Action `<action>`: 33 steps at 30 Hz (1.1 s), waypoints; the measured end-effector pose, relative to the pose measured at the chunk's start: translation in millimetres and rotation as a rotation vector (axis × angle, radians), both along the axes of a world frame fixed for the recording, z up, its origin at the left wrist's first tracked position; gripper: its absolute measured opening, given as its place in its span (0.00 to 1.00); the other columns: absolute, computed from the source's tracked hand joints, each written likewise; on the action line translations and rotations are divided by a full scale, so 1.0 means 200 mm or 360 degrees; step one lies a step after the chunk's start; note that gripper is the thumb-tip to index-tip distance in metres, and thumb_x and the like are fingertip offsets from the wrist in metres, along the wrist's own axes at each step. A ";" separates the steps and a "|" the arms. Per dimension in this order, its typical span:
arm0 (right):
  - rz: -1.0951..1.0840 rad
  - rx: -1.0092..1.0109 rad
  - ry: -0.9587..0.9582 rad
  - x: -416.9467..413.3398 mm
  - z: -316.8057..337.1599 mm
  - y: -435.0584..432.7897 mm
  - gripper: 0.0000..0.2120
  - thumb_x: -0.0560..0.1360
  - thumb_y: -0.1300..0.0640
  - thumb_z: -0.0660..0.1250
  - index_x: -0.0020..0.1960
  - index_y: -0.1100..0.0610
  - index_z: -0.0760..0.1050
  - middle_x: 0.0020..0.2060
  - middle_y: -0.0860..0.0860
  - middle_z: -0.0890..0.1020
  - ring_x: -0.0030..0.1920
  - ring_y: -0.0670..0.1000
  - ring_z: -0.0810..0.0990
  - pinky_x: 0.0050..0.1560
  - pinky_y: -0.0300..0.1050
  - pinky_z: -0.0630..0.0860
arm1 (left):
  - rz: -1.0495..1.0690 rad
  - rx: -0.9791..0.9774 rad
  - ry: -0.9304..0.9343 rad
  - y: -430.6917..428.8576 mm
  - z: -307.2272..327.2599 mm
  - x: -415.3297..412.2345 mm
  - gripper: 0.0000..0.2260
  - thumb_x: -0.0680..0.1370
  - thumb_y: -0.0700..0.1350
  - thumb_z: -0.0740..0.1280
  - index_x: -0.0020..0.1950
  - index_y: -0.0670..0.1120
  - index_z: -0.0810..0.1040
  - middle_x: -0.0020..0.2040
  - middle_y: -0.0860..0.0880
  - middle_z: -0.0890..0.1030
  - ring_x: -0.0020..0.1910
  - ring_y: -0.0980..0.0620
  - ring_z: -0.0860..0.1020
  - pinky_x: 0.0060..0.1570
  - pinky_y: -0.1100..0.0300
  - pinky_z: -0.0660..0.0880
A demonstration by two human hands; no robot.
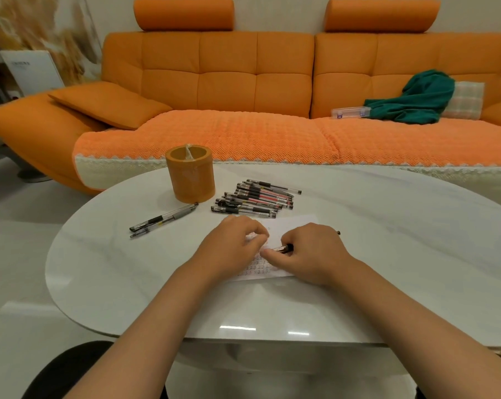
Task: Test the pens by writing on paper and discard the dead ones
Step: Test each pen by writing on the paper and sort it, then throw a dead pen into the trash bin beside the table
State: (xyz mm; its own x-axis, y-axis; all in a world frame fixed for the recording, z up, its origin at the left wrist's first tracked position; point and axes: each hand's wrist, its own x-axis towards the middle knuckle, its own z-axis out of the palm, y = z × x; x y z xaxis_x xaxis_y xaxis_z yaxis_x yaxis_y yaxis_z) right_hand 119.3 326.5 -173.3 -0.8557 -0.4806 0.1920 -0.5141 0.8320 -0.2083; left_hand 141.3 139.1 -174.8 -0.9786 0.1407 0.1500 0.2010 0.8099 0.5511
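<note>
While inside table edge [272, 339], pen [285, 248] in right hand [315, 251]

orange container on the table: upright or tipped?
Upright. The orange container stands on its base on the table, open mouth facing up, with something clear showing inside.

Open tabletop to my R and near edge; clutter ahead and to my L.

The white oval marble-look table [401, 240] lies bare R of my right hand [315, 251], which grips a pen [285, 249]. Just past the white paper sheet [298, 221], a heap of clear black-capped gel pens [255, 198] blocks the way, w/ an orange cylindrical pot [191, 180] just behind-L of it. Two loose black-grip pens [163, 218] lie diag. L of my left hand [234, 243], a bare gap btwn them and the heap.
</note>
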 end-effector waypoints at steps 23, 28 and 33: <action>-0.0338 -0.0240 0.0142 0.07 0.11 0.73 0.12 0.82 0.51 0.61 0.63 0.51 0.77 0.52 0.49 0.76 0.49 0.51 0.74 0.47 0.46 0.70 | -0.0329 -0.0154 0.0027 0.58 0.07 -0.04 0.13 0.80 0.54 0.65 0.65 0.58 0.75 0.62 0.59 0.75 0.62 0.58 0.70 0.61 0.58 0.70; -0.0633 -0.0542 0.0149 0.19 0.17 1.15 0.13 0.83 0.53 0.61 0.65 0.52 0.76 0.52 0.47 0.80 0.46 0.44 0.75 0.48 0.41 0.70 | -0.0547 -0.0141 0.0020 1.08 0.05 -0.11 0.14 0.80 0.56 0.64 0.65 0.58 0.75 0.62 0.57 0.75 0.63 0.55 0.71 0.63 0.54 0.70; -0.1011 -0.0777 0.0237 0.33 0.17 1.56 0.03 0.82 0.53 0.62 0.54 0.47 0.72 0.40 0.43 0.77 0.38 0.42 0.75 0.34 0.37 0.66 | -0.0723 -0.0214 0.0049 1.50 0.00 -0.10 0.17 0.80 0.56 0.63 0.68 0.56 0.73 0.67 0.52 0.72 0.67 0.50 0.68 0.66 0.52 0.67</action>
State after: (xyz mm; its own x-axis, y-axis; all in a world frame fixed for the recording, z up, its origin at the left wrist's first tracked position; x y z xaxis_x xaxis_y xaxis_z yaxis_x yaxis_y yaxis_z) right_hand 185.9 639.0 -139.8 -0.8858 0.2552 0.3876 -0.0253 0.8074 -0.5895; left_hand 121.5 438.2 -174.2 -0.8089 0.5737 0.1290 0.5659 0.6998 0.4359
